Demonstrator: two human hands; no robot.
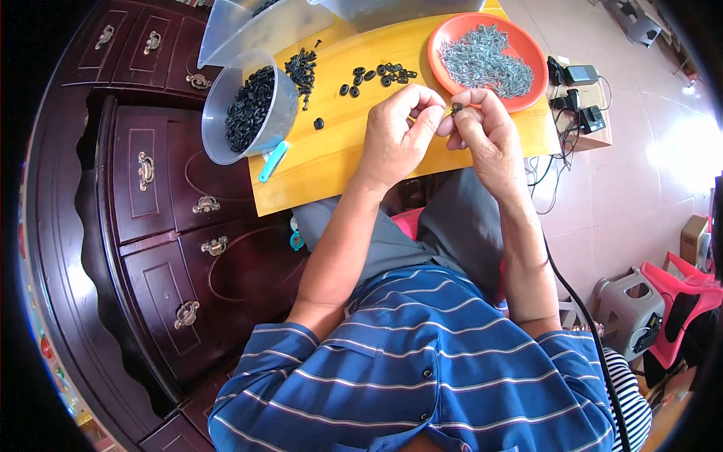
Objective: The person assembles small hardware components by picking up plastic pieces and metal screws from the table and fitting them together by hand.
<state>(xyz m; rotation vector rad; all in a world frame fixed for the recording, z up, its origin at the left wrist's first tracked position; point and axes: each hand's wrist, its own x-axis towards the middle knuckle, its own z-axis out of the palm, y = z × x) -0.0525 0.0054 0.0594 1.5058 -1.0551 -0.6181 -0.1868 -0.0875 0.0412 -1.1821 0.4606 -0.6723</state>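
My right hand (488,139) pinches a small black plastic piece (456,109) between thumb and fingertips, above the table's front right part. Close beside it, almost touching, my left hand (399,135) has thumb and forefinger pressed together. What the left fingers hold, if anything, is too small to make out. Beyond my hands lie several small oval black pieces with holes (386,80). An orange-red round plate (434,56) heaped with small silvery metal parts (488,62) is just past my right hand.
A clear tub (213,120) of black parts stands at the yellow table's (331,169) left edge, by a blue-handled tool (274,160). Loose black stems (301,71) lie near it. Clear bins (241,30) stand behind. Adapters and cables (580,98) sit to the right, dark drawers (151,173) left.
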